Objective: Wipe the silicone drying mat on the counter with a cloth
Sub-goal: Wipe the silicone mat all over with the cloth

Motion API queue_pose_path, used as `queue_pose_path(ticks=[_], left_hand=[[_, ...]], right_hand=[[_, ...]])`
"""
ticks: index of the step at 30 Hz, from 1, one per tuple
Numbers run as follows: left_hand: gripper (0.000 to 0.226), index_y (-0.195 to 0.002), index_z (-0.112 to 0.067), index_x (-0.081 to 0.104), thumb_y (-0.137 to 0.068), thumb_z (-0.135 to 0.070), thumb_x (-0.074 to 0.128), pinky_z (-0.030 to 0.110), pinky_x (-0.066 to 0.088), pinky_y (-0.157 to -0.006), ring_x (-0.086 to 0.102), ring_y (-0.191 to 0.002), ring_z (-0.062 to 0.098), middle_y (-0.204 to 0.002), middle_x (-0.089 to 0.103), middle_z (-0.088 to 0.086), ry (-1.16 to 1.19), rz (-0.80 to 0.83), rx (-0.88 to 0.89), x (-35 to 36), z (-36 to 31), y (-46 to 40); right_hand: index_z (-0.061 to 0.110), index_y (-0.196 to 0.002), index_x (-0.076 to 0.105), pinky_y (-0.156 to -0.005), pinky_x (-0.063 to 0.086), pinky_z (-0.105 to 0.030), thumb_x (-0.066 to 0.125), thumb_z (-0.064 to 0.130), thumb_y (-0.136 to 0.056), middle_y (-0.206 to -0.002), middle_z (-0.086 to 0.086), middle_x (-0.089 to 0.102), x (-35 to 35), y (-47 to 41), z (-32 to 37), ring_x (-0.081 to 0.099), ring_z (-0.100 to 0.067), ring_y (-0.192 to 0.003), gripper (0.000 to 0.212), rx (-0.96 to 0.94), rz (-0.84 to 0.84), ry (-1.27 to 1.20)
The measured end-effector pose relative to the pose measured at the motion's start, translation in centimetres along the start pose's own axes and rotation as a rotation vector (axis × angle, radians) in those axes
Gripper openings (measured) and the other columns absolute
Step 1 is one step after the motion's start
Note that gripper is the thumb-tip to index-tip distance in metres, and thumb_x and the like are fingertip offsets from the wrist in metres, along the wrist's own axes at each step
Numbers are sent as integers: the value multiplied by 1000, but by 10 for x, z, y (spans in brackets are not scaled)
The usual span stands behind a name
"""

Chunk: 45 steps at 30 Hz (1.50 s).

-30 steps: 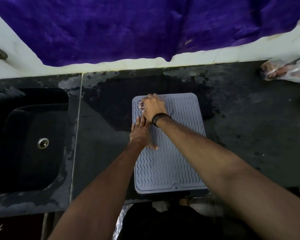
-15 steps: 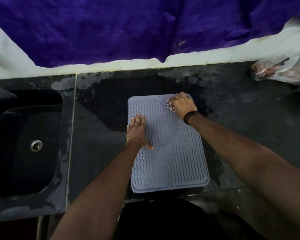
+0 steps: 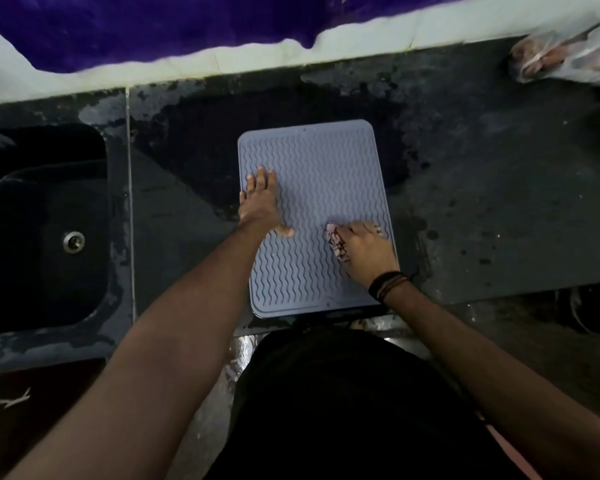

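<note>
Left hand (image 3: 260, 202) flat, fingers straight, pinning mat (image 3: 326, 168) against sliding; right hand (image 3: 364, 252) clutches cloth (image 3: 336, 242), scrubbing beside it.

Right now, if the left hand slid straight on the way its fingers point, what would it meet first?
Only more drying mat ahead of the left hand, then its far rim and probably bare wet counter before the wall.

Under your left hand (image 3: 260, 202) the mat (image 3: 312, 161) reads as matt grey silicone with wavy ribs. Your right hand (image 3: 366, 251) grips crumpled patterned cloth (image 3: 336, 241). The surrounding counter (image 3: 499, 188) is dark, mottled and blotchy.
</note>
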<state>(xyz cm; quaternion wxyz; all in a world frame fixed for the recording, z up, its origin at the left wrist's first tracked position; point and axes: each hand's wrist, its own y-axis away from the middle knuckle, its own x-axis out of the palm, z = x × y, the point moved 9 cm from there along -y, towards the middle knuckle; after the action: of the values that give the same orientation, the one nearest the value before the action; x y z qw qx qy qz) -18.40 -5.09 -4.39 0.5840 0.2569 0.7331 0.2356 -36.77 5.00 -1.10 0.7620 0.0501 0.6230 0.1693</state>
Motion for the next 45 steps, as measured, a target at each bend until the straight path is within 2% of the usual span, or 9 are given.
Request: queue_pose_path(ticks=[4,7,11,18,24,30,34,38,45], left_hand=[[137,-161,-14,-11,-72,-41,89,49,1,-127,-21,-154,31,-166,-24,11,46,-69,99,3,4,3],[112,-162,-19,-8,-89,-51,70,49,-2,-126,-18,-155,28,-168,-19,7,5,-106,207,20,11,12],[92,-161,-21,-15,-101,-58,44,47,-9,-125,-22,-154,26,-167,-25,5,-46,-73,195,39,20,11],[83,-160,-22,-18,-105,-52,37,47,-13,-123,-26,-152,24,-166,-28,4,-22,-110,169,47,19,8],[72,-162,-19,-8,-107,-36,35,51,-10,-124,-19,-155,27,-168,-19,10,17,-288,117,55,11,15],[73,-163,-19,-5,-106,-38,38,52,-6,-124,-13,-156,26,-169,-13,8,-15,-352,94,55,10,14],[77,-162,-21,-7,-105,-52,34,50,-12,-124,-15,-156,24,-169,-15,7,6,-338,82,58,11,17],[89,-163,-15,-5,-100,-68,28,48,-17,-122,-16,-156,27,-169,-14,11,46,-430,75,54,-17,31],[82,-161,-31,-11,-99,-70,26,51,-15,-123,-21,-154,24,-168,-21,2,19,-287,107,82,-59,20]], right_hand=[[15,-132,54,-97,47,-41,70,17,-76,-129,-9,54,-6,0,11,48,-31,-122,59,31,-70,-83],[15,-130,54,-89,51,-41,72,17,-71,-125,-8,56,-3,-2,55,50,-30,-119,62,-61,-81,-136],[10,-140,44,-102,42,-46,58,15,-84,-142,-10,43,28,24,114,35,-30,-133,57,-255,30,27],[16,-135,49,-99,43,-42,61,20,-84,-141,-6,41,37,54,103,37,-27,-128,54,-355,102,90],[14,-135,49,-93,46,-39,32,17,-88,-135,-6,46,32,48,116,40,-27,-125,50,-255,35,41],[18,-133,52,-97,44,-45,51,17,-86,-138,-5,47,33,78,78,40,-29,-128,48,-338,54,24],[14,-129,57,-93,46,-45,65,13,-77,-130,-9,54,1,49,15,48,-33,-123,52,-73,-85,13],[15,-133,51,-92,46,-42,66,12,-80,-134,-9,50,-11,16,-41,43,-30,-125,55,111,-89,43],[18,-134,52,-91,51,-45,62,18,-84,-137,-7,49,4,54,-51,39,-36,-129,51,36,-52,-12]])
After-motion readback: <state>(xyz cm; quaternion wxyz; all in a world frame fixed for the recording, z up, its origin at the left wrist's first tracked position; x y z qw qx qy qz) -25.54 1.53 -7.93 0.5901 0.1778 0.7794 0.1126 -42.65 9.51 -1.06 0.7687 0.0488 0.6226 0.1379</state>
